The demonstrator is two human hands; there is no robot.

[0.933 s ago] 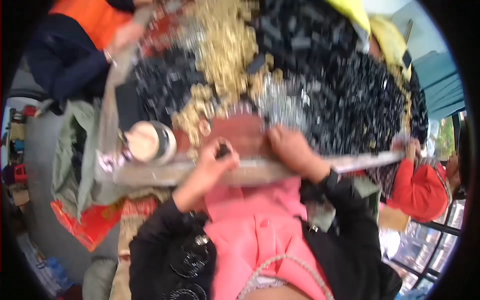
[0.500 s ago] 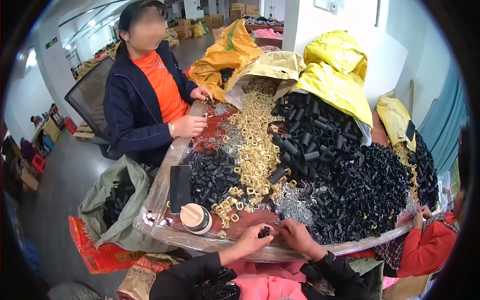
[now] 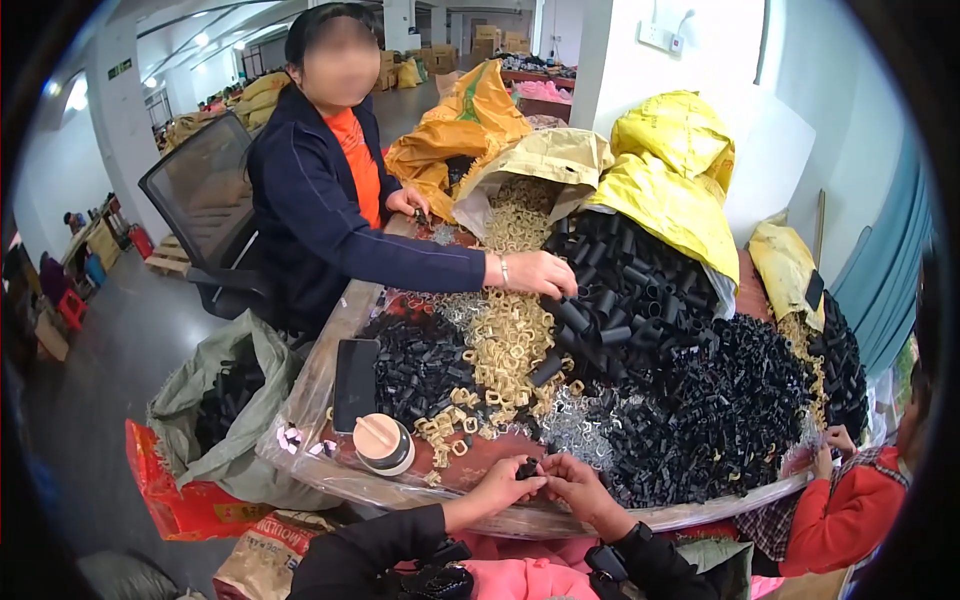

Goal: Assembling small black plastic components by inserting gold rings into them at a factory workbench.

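Note:
At the near edge of the table, my left hand point(image 3: 502, 491) pinches a small black plastic part point(image 3: 527, 468) between thumb and fingers. My right hand point(image 3: 583, 489) is brought up against it, fingertips pressed together at the part's side; whatever is between them is too small to make out. Just beyond my hands lies a heap of small silvery metal pieces point(image 3: 580, 428). To its left spread tan ring-shaped pieces point(image 3: 505, 345), and to its right a large pile of small black parts point(image 3: 700, 410).
A round tub with a wooden-looking lid point(image 3: 384, 446) and a dark phone point(image 3: 356, 385) sit at the left table edge. Black tubes point(image 3: 625, 285) spill from a yellow sack point(image 3: 670, 170). A co-worker's hand point(image 3: 535, 273) reaches across; another person point(image 3: 850, 510) works at right.
My right hand has come in to meet my left at the black part. The co-worker across has stretched an arm over to the black tubes. The view has shifted slightly.

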